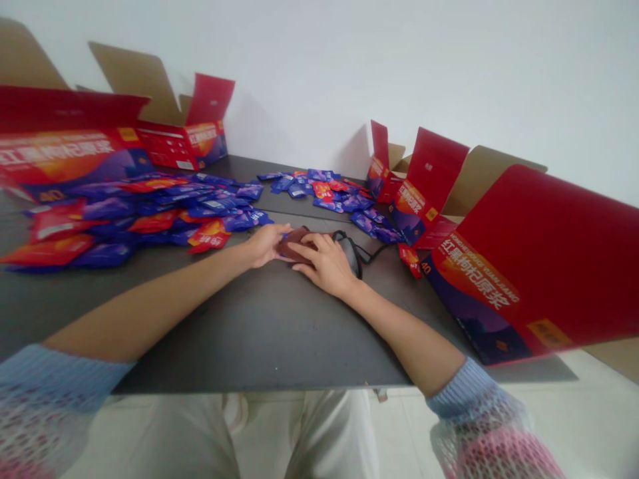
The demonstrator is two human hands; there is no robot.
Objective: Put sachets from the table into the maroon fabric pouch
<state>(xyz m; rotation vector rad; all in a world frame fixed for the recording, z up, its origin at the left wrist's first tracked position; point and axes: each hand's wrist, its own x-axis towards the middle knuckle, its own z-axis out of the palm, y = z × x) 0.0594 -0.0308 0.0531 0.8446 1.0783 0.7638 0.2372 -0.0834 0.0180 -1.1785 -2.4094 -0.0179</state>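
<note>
Both my hands meet at the middle of the dark grey table (259, 332). My left hand (263, 244) grips the left end of a small dark brown object (294, 241), fingers curled on it. My right hand (324, 265) lies over the same object, fingers pressed down on its top. A black item with a black cord (367, 254) sits just right of my right hand. What the brown object is cannot be made out.
A heap of purple and red sachets (150, 206) covers the left of the table, a smaller scatter (324, 187) lies at the back. Open red-and-purple cartons stand at back left (190, 143), right (524, 286) and back right (414, 199). A white wall rises behind.
</note>
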